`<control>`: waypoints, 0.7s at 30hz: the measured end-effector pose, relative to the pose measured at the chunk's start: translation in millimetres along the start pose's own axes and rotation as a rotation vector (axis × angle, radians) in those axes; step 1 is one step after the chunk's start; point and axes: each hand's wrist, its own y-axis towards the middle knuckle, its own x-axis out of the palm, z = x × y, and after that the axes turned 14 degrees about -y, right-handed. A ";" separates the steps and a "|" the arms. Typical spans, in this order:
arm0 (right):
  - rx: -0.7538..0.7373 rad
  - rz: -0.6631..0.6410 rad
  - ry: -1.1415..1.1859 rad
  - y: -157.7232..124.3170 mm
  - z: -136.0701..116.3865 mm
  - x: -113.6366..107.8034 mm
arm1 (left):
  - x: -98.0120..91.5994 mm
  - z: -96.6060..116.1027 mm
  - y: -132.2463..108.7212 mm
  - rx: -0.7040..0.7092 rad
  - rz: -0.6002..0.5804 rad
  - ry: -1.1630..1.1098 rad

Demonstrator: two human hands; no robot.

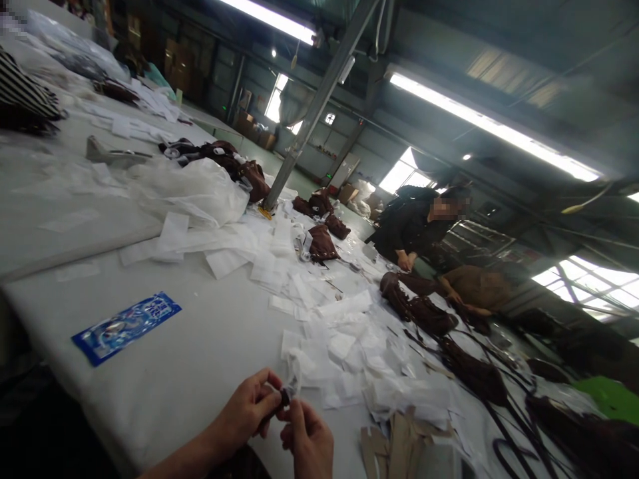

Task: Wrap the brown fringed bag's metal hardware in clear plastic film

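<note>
At the bottom middle, both hands meet at the near side of the table. My left hand (252, 407) is closed, thumb and index finger pinching a small dark brown piece (285, 398), perhaps a strap end. A crumpled whitish wrapping (294, 372) sticks up from it. My right hand (310, 436) is closed too, its thumb and fingertips pinched against the same piece from the right. Exactly what lies between the right fingertips is hidden. Below my hands, dark brown material (244, 464) shows at the frame's lower edge, partly covered by my left forearm.
White paper or foam pieces (344, 346) lie scattered over the table (200, 346). A blue packet (127, 327) rests at left. Brown bags (417, 306) with long straps line the right side. Two people work across the table, one in black (409, 219). A metal post (319, 100) rises behind.
</note>
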 end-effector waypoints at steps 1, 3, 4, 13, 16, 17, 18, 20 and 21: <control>0.019 -0.024 0.032 1.5 -1.5 1.2 | -0.8 1.1 -1.1 -0.006 -0.013 0.004; 0.045 -0.034 0.076 3.4 -7.9 1.2 | -1.2 3.2 -1.9 -0.035 -0.015 0.028; 0.047 -0.029 0.074 3.8 -11.6 0.3 | -0.9 4.0 -1.8 -0.055 -0.009 0.048; 0.004 0.093 -0.079 1.3 -1.8 -0.8 | 6.9 4.2 -3.0 0.055 0.136 0.395; -0.068 0.167 -0.155 -2.3 6.0 6.1 | 8.5 3.9 -5.2 0.057 0.138 0.367; -0.089 0.185 -0.179 -2.9 7.0 8.0 | 8.5 4.5 -5.9 0.054 0.119 0.334; -0.099 0.196 -0.180 -3.0 7.4 9.3 | 8.1 5.5 -6.5 0.051 0.093 0.302; -0.067 0.175 -0.084 -1.5 7.3 9.7 | 6.7 8.0 -7.4 0.036 0.020 0.250; -0.033 0.156 0.002 -0.2 7.2 8.9 | 5.8 9.2 -7.7 0.023 -0.012 0.235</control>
